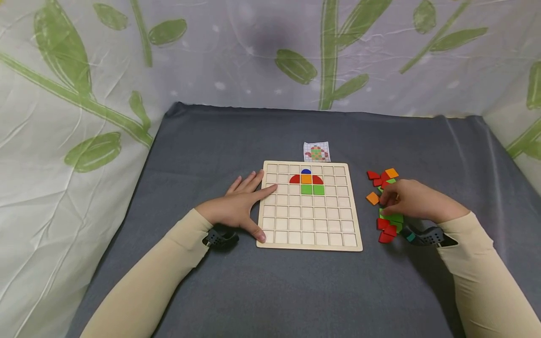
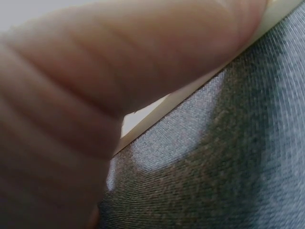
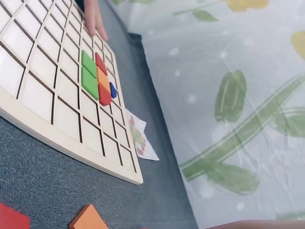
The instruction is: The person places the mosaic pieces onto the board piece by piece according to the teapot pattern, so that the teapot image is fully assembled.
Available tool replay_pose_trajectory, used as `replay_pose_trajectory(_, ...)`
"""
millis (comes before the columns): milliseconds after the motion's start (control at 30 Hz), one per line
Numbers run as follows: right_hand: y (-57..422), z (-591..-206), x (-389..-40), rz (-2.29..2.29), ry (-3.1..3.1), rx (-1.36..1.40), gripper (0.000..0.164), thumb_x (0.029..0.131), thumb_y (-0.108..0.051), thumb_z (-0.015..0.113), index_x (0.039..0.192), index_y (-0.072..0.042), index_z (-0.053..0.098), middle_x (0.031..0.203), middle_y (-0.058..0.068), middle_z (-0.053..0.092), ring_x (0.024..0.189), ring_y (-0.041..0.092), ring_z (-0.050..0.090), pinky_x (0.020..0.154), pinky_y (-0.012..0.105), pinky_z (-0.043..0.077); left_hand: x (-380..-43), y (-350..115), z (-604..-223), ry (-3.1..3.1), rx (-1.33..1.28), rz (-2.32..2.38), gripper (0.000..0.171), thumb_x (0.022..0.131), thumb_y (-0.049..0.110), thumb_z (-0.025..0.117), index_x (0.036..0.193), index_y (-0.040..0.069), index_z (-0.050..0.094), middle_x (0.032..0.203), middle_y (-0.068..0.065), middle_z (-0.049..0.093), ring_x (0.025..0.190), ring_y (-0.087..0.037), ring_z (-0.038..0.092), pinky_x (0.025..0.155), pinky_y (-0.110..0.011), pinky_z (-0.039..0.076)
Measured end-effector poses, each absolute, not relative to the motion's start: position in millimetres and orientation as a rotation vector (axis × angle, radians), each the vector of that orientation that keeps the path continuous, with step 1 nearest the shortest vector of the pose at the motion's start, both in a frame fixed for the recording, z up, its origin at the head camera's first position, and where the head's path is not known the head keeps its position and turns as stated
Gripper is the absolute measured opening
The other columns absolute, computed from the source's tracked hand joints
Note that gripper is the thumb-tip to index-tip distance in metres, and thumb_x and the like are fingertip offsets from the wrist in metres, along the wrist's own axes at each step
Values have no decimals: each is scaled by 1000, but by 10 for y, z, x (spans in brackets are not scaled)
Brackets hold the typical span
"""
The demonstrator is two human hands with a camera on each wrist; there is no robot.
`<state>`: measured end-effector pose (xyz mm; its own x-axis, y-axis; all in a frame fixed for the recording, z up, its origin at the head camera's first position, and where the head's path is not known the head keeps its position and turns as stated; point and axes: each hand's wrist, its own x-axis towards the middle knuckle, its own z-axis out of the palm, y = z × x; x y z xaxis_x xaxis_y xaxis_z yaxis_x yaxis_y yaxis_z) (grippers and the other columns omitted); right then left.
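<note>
A wooden grid board (image 1: 270, 225) lies on the cloth. My left hand (image 1: 236, 204) rests along its left edge with fingers spread, the thumb near the lower corner and the index finger over the frame. Set in its upper cells are a blue half-round piece (image 1: 306, 171), an orange square (image 1: 306, 179), two red curved pieces (image 1: 295, 179) and two green squares (image 1: 319, 189). To the right of the board, my right hand (image 1: 412, 201) reaches down with bent fingers among loose pieces, its fingertips close over green squares (image 1: 395, 218); I cannot tell whether they pinch one.
Behind the board lies a small printed pattern card (image 1: 316, 152). Loose red pieces (image 1: 386, 230) and an orange square (image 1: 373, 198) lie by the right hand, with more red and orange pieces farther back. A leaf-patterned curtain (image 1: 253, 56) hangs behind the grey cloth-covered table (image 1: 270, 291).
</note>
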<state>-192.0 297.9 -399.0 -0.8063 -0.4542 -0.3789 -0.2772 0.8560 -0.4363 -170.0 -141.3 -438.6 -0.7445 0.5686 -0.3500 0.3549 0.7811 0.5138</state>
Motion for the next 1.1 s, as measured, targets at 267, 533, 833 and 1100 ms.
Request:
replay_pose_trajectory(267,2981,-4005,-1910,-515,2512,-555,18,89,-14,84,100,-4,73,90,-2,70,80,15,62,72,36,54,-1703,-1413,-4388,2478,701,584,140,62,64,96,170,28,15,175,-7,-19,161,-26,-19,126,-53,-15)
replay_pose_trajectory(533,2955,-4019,-1899,-490,2536,-593,16,90,-15,84,97,-6,73,87,-3,68,77,15,58,70,35,51,-1709,-1414,-4398,2483,699,579,140,61,64,96,170,29,16,175,-7,-19,162,-26,-19,127,-53,-15)
replay_pose_trajectory(833,2918,-4029,-1912,-505,2536,-646,15,91,-14,82,100,-5,75,90,-3,71,77,13,60,68,33,52,-1700,-1419,-4385,2481,695,585,141,61,64,96,170,29,16,175,-7,-18,162,-27,-19,126,-54,-15)
replay_pose_trajectory(1100,2832,-3984,-1888,-560,2552,-640,11,93,-14,81,98,-8,73,87,-5,70,73,13,56,64,30,48,-1699,-1417,-4393,2474,689,587,140,61,65,95,170,30,15,175,-5,-19,161,-24,-20,126,-52,-16)
